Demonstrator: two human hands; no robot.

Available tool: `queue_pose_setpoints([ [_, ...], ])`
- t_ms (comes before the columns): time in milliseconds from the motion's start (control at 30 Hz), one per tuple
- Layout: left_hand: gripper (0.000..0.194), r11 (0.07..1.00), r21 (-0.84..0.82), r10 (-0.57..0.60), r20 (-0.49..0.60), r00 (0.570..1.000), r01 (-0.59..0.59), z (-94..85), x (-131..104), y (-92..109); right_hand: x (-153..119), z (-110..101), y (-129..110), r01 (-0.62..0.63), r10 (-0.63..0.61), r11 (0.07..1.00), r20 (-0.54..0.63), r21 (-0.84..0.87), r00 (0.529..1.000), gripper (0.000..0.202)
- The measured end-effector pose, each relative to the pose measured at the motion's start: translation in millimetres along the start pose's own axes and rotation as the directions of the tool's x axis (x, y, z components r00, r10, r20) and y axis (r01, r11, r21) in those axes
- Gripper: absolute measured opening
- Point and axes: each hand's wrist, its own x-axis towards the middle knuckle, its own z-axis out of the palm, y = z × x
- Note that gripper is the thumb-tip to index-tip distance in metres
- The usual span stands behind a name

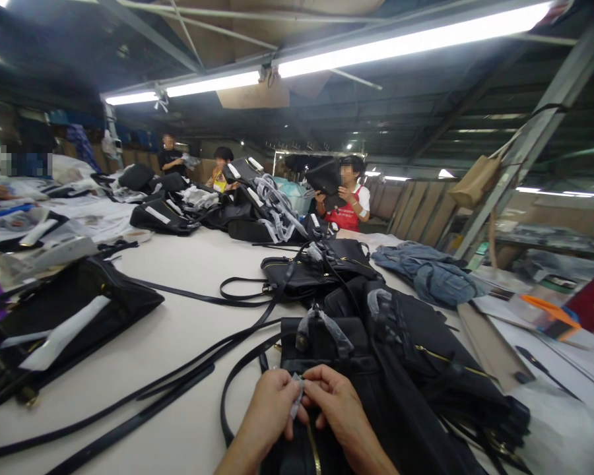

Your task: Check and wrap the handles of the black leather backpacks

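Note:
A black bag (pixel 272 455) lies under both hands, its gold zipper (pixel 315 450) running toward me. My left hand (pixel 270 406) is closed in a pinch on a small strip of translucent wrap (pixel 296 402) above the zipper. On the right side of that strip, my right hand (pixel 337 402) also pinches, thumb and forefinger meeting it. What lies inside the wrap is hidden by the fingers. Just beyond my hands, the bag's handle (pixel 337 336) is covered in similar clear wrap. Another black bag (pixel 420 336) with a gold zipper rests close on the right.
A further black bag (pixel 321 264) sits ahead, and one (pixel 79 316) stands at left. Long black straps (pixel 178 380) cross the white table (pixel 178 264). Blue denim cloth (pixel 426 270) lies at right. Across the table, a person in a red apron (pixel 345 216) holds up a bag.

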Motion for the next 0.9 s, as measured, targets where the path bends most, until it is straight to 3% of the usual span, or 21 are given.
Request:
queue_pose_setpoints([
  [233, 0.023, 0.989, 0.14, 0.048, -0.079, 0.996, -0.037, 4.1, -1.7, -1.9, 3.3, 10.5, -5.5, -0.064, 0.052, 0.995, -0.144, -0.08, 0.988, 0.007],
  [400, 0.019, 0.945, 0.283, 0.223, -0.182, 0.958, -0.166, 5.9, -11.4, 1.1, 2.6, 13.3, -8.2, -0.091, 0.072, 0.991, -0.182, -0.101, 0.981, 0.005],
  [633, 0.019, 0.913, 0.303, 0.316, -0.096, 0.944, -0.275, 3.1, -16.4, 4.7, -2.4, 10.9, -15.6, -0.112, 0.107, 0.993, -0.138, -0.031, 0.985, 0.009],
  [767, 0.018, 0.925, 0.241, 0.317, -0.064, 0.946, -0.293, 0.1, -16.9, 6.8, -1.0, 11.1, -18.0, -0.111, 0.11, 0.994, -0.12, -0.001, 0.987, 0.02],
  [900, 0.01, 0.961, 0.105, 0.259, -0.01, 0.966, -0.256, -3.1, -17.5, 6.5, 1.4, 11.3, -17.7, -0.098, 0.091, 0.994, -0.157, -0.041, 0.983, 0.012],
])
